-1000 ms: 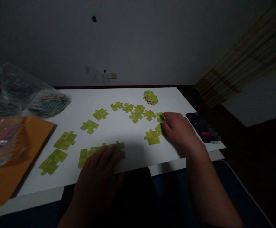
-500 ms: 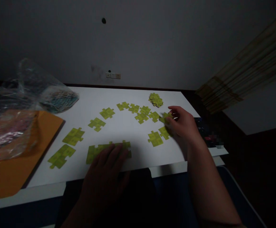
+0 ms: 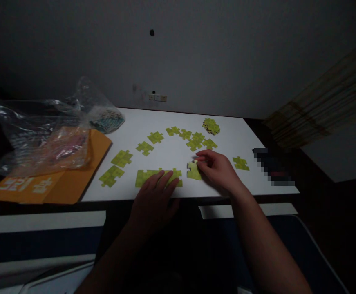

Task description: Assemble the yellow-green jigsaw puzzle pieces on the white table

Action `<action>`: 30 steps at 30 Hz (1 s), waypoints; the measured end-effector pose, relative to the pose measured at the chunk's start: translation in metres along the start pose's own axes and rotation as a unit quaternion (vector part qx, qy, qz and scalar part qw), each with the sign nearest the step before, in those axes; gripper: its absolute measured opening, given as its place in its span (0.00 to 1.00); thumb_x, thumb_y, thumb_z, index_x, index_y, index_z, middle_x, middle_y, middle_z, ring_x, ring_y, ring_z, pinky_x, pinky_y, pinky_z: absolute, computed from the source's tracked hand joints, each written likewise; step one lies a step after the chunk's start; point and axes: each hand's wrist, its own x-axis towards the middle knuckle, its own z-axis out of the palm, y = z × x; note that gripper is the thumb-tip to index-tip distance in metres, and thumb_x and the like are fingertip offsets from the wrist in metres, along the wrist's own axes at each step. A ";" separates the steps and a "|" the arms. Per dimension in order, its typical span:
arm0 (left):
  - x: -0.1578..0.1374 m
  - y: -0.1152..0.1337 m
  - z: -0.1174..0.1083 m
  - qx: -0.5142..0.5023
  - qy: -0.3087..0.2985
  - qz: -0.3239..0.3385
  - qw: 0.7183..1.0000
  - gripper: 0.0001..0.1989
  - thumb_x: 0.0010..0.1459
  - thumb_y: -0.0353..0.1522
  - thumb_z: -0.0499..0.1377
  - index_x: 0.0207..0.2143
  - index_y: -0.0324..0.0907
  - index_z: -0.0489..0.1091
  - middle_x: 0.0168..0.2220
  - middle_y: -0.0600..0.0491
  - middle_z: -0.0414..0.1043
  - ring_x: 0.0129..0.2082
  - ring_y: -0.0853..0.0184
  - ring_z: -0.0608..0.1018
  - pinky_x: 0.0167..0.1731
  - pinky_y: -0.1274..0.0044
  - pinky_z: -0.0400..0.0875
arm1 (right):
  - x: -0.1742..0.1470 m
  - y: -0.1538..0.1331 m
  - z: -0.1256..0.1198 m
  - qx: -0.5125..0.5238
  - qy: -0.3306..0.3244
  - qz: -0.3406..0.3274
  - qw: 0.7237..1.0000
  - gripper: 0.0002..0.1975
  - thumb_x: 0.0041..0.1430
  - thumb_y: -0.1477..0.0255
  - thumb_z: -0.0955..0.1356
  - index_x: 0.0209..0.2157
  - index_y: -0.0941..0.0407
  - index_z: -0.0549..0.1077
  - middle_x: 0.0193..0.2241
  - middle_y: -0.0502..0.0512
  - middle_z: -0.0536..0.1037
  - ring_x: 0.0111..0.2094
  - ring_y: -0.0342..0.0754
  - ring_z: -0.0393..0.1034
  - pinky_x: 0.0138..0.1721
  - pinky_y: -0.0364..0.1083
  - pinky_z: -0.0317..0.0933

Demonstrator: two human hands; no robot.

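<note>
Yellow-green jigsaw pieces lie scattered on a white board (image 3: pixel 171 157). My left hand (image 3: pixel 155 200) rests flat on a joined strip of pieces (image 3: pixel 147 177) near the board's front edge, fingers spread over its right end. My right hand (image 3: pixel 216 169) pinches a single piece (image 3: pixel 193 170) just to the right of that strip, the piece touching the board. A lone piece (image 3: pixel 240 163) lies to the right of my right hand. A small stack of pieces (image 3: pixel 211 126) sits at the back right, and a loose arc of pieces (image 3: pixel 193 140) runs across the middle.
An orange envelope (image 3: pixel 67 179) lies at the left under crumpled clear plastic bags (image 3: pixel 43 130), one holding more puzzle pieces (image 3: pixel 106 118). A dark flat object (image 3: pixel 272 167) sits at the board's right edge. A wall stands behind and a curtain (image 3: pixel 325 110) hangs at the right.
My right hand moved from the right-hand pieces toward the joined strip with one piece in it. My left hand stayed on the strip. The view shifted, so everything sits further right.
</note>
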 end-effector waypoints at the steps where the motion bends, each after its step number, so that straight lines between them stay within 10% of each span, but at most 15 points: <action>1: 0.000 0.000 0.001 -0.002 0.003 0.001 1.000 0.28 0.67 0.36 0.67 0.68 0.43 0.74 0.74 0.42 0.72 0.72 0.41 0.73 0.68 0.48 0.74 | 0.000 0.001 0.006 -0.032 0.001 -0.020 0.999 0.14 0.64 0.69 0.74 0.51 0.51 0.84 0.44 0.59 0.89 0.40 0.56 0.85 0.43 0.56 0.79; 30: 0.000 0.002 0.002 0.012 0.014 -0.011 1.000 0.28 0.67 0.38 0.67 0.69 0.46 0.74 0.73 0.45 0.74 0.71 0.44 0.74 0.67 0.52 0.72 | -0.011 -0.004 0.030 -0.313 0.064 -0.189 0.929 0.09 0.72 0.66 0.69 0.44 0.54 0.82 0.40 0.62 0.85 0.45 0.62 0.73 0.49 0.60 0.63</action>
